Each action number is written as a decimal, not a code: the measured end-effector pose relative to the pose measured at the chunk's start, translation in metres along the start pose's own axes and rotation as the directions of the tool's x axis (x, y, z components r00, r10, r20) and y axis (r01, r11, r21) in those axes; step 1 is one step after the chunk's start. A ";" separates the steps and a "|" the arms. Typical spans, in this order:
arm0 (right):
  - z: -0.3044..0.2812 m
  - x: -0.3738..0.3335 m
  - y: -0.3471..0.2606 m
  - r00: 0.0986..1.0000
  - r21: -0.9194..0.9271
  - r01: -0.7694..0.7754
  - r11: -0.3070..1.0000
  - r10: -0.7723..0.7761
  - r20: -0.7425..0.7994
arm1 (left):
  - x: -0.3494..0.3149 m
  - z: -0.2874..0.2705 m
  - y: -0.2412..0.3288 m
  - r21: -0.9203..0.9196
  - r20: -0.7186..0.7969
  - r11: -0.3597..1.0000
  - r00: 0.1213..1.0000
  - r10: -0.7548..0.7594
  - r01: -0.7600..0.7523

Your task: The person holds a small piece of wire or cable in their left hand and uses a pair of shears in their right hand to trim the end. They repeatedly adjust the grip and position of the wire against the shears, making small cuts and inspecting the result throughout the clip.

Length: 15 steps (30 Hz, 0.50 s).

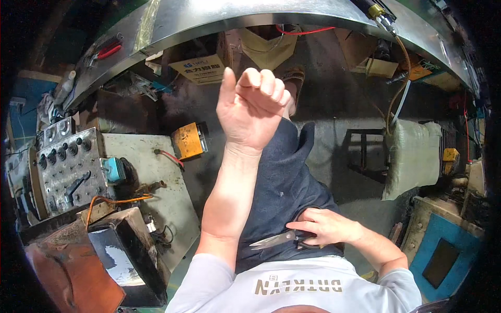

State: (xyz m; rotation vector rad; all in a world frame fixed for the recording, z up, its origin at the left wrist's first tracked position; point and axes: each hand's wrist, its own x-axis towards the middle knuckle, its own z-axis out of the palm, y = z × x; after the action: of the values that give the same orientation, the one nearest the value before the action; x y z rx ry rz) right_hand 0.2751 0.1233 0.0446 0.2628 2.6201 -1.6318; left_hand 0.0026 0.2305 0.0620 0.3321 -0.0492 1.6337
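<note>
My left hand (254, 107) is raised in front of me with its palm turned up. Its fingers are loosely curled, the thumb stands apart, and nothing shows in the palm. Low against my lap, my right hand (324, 228) grips a pair of scissors (275, 241) by the dark handles, which its fingers partly hide. The metal blades point left across my dark trousers (284, 177) and look close together. No other thing touches either hand.
A metal worktop (219, 22) curves across the far side, with cardboard boxes (198, 69) under it. Red-handled pliers (108, 51) lie at its left. A control panel with knobs (70, 167) stands left, and a pale padded block (413, 156) right.
</note>
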 end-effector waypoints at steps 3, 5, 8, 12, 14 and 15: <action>-0.011 0.009 -0.001 0.995 0.011 0.088 0.996 -0.088 0.054 | -0.001 0.002 -0.006 0.024 -0.026 0.998 0.998 -0.058 0.059; -0.015 0.013 -0.007 0.987 -0.013 0.052 0.999 -0.049 0.156 | -0.001 0.002 -0.010 0.034 -0.039 0.995 0.995 -0.096 0.098; -0.016 0.020 -0.012 0.974 -0.090 0.088 0.992 -0.067 0.216 | -0.001 -0.003 -0.016 0.014 -0.044 0.986 0.985 -0.165 0.165; -0.009 0.034 -0.022 0.968 -0.156 0.104 0.982 -0.064 0.244 | -0.001 0.000 -0.022 0.030 -0.032 0.982 0.982 -0.184 0.185; -0.003 0.039 -0.028 0.977 -0.208 0.097 0.973 -0.053 0.207 | 0.000 0.001 -0.024 0.029 -0.013 0.980 0.980 -0.197 0.197; 0.001 0.039 -0.027 0.978 -0.201 0.093 0.975 -0.052 0.200 | 0.000 0.003 -0.025 0.028 -0.040 0.978 0.978 -0.205 0.206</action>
State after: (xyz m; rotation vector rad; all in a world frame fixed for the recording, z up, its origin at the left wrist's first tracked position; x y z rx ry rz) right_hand 0.2322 0.1155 0.0628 -0.0018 2.6489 -1.3077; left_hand 0.0275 0.2318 0.0603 0.3208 0.0380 1.4356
